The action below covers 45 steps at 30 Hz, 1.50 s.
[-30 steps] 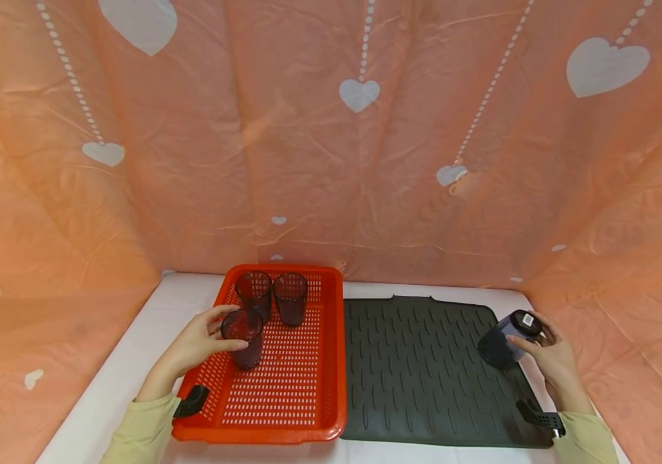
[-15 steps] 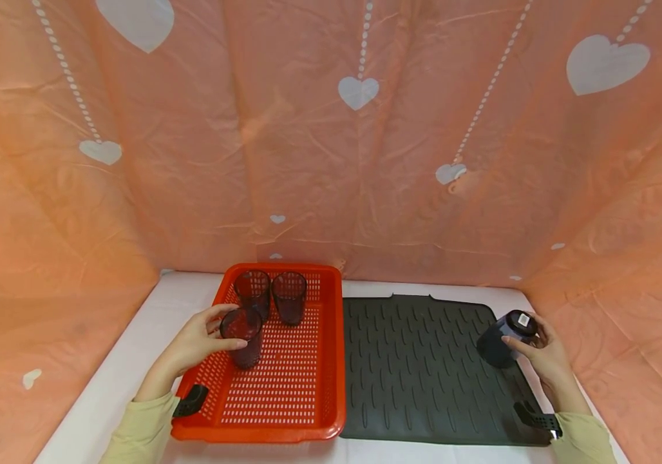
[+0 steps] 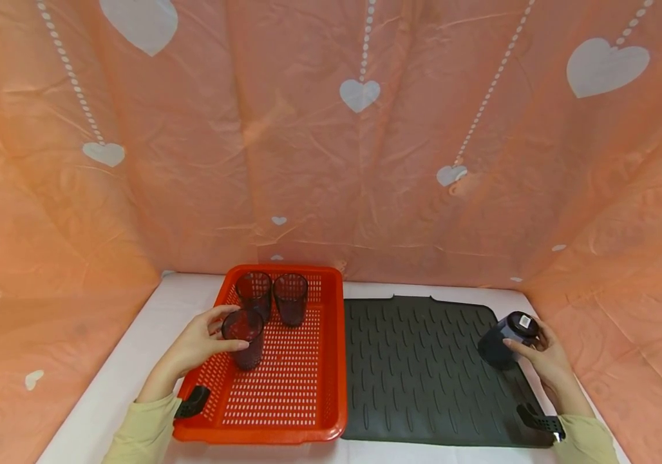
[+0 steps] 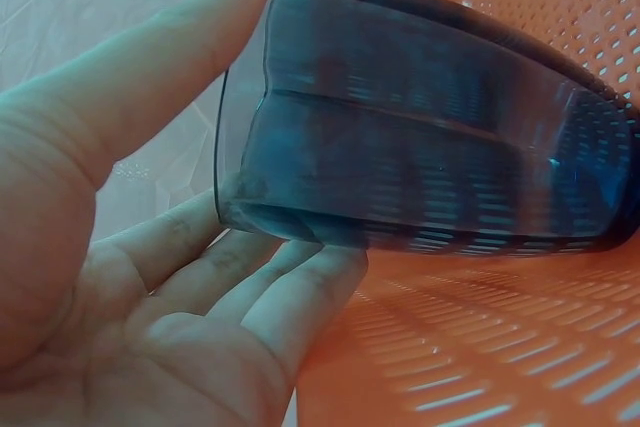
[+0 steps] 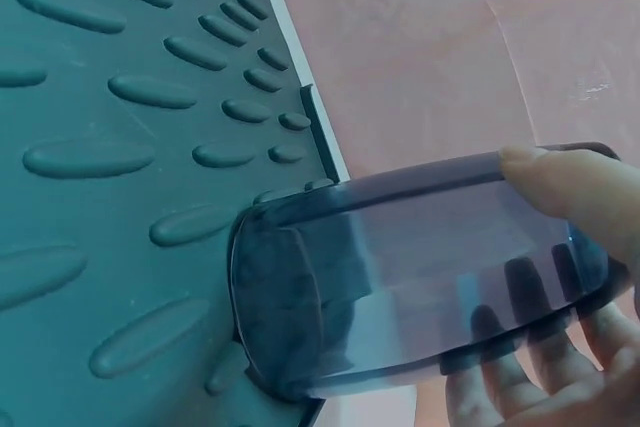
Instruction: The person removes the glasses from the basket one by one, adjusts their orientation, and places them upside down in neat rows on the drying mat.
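My left hand (image 3: 192, 345) grips a dark purple-grey drinking glass (image 3: 250, 351) near its rim, thumb on one side and fingers on the other. That glass stands mouth up inside the red plastic basket (image 3: 332, 386); the left wrist view shows its clear wall (image 4: 400, 137) against the slotted bottom. On the right, my right hand (image 3: 551, 364) holds a similar glass (image 3: 496, 348) around its base. This one is upside down, a white sticker on its upturned base, its rim at the right edge of the dark ridged mat (image 3: 418, 367). In the right wrist view, fingers show through its wall (image 5: 420, 287).
Two more glasses, one at the left (image 3: 254, 293) and one at the right (image 3: 291, 299), stand mouth up in the basket's far end. Basket and mat sit side by side on a white tabletop (image 3: 180, 293). An orange curtain (image 3: 308, 193) with white hearts encloses the back and sides.
My right thumb has shifted slightly to the left across the upturned glass, and its sticker appears a little farther left. The left hand and its glass have stayed in place.
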Tool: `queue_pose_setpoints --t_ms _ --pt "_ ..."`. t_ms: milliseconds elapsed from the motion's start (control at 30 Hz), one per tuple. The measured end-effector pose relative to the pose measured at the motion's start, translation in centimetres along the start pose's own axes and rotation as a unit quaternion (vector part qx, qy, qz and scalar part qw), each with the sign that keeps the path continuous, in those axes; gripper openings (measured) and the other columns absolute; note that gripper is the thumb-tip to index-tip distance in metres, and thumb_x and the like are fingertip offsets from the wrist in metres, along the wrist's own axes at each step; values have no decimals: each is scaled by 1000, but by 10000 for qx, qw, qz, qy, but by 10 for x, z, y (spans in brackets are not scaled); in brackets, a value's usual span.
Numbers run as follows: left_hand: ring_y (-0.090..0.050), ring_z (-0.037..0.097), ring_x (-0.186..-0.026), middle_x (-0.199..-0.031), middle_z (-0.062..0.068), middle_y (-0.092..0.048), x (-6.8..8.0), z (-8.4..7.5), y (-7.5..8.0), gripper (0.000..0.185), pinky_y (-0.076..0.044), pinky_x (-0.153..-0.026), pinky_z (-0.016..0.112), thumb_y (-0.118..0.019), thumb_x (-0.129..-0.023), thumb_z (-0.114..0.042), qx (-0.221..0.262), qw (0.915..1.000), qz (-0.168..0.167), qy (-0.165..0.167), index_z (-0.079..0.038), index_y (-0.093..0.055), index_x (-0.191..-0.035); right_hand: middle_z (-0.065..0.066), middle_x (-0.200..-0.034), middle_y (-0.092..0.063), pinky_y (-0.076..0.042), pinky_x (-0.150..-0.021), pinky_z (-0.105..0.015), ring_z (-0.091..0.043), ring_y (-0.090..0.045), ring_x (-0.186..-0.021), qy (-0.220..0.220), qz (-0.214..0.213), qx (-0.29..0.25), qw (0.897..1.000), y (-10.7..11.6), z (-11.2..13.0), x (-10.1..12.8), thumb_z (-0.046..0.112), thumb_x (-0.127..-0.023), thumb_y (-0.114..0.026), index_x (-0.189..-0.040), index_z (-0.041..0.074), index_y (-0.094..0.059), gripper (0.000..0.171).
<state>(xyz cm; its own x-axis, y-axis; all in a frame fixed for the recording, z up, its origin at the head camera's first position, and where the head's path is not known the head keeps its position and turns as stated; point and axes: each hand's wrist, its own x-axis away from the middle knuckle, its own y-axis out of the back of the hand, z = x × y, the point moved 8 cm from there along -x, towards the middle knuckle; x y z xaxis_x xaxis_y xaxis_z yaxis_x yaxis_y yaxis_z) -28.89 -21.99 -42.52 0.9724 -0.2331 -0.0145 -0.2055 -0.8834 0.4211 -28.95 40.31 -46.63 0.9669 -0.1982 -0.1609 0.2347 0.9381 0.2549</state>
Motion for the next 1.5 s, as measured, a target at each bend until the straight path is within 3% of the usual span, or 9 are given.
queue_pose_setpoints --t_ms 533,633,800,933,1000,1100,1300,1500 --pt "-24 54 -131 -150 30 -21 -1 3 0 80 -31 -102 59 -81 -78 -21 -29 10000 24 28 2 -38 -142 24 -109 -53 -43 -76 -6 8 -52 -94 -97 401 -1186 9921 2 0 -2 -11 -85 -64 -133 23 -44 62" --pt "-23 54 -132 -150 29 -20 -1 2 1 80 -30 -103 59 -81 -78 -22 -13 10000 23 62 1 -38 -142 24 -113 -53 -42 -78 -5 9 -51 -98 54 361 -1359 9900 3 4 -3 -10 -85 -64 -132 27 -48 62" --pt "-23 54 -132 -151 30 -18 1 2 0 81 -31 -102 59 -80 -79 -21 -10 9999 28 140 1 -37 -143 21 -117 -56 -42 -80 -7 6 -52 -101 314 153 -1674 9853 10 -5 -11 -9 -83 -68 -130 25 -53 60" --pt "-24 53 -132 -150 30 -19 1 1 -1 81 -31 -102 59 -80 -79 -21 -32 9999 30 121 1 -37 -143 14 -119 -62 -43 -86 -10 1 -55 -107 707 139 -2019 9768 20 -20 -25 -12 -80 -69 -133 16 -53 62" --pt "-23 54 -132 -150 30 -20 1 0 -1 81 -31 -102 59 -80 -79 -21 -53 9999 44 73 2 -37 -143 6 -120 -64 -44 -88 -12 -2 -56 -110 996 127 -2357 9666 24 -22 -30 -17 -80 -67 -134 10 -53 62" --pt "-23 54 -131 -149 30 -22 0 -2 -1 81 -30 -102 61 -80 -79 -21 -137 9999 105 0 2 -36 -143 2 -119 -65 -44 -89 -13 -4 -56 -112 1186 109 -2571 9590 23 -5 -26 -18 -80 -65 -134 5 -52 60" --pt "-23 53 -133 -146 29 -28 -1 -8 -2 79 -31 -101 62 -80 -79 -21 -409 9989 171 -163 3 -37 -142 3 -112 -67 -47 -84 -13 -4 -61 -104 1132 -22 -2867 9513 13 41 -8 -24 -83 -54 -125 12 -57 56" --pt "-26 49 -133 -144 29 -33 -2 -11 -2 80 -35 -99 60 -80 -79 -22 -612 9979 194 -127 4 -38 -142 2 -110 -69 -48 -82 -14 -6 -63 -101 1134 -85 -2975 9479 12 53 -4 -31 -82 -47 -122 12 -59 60"
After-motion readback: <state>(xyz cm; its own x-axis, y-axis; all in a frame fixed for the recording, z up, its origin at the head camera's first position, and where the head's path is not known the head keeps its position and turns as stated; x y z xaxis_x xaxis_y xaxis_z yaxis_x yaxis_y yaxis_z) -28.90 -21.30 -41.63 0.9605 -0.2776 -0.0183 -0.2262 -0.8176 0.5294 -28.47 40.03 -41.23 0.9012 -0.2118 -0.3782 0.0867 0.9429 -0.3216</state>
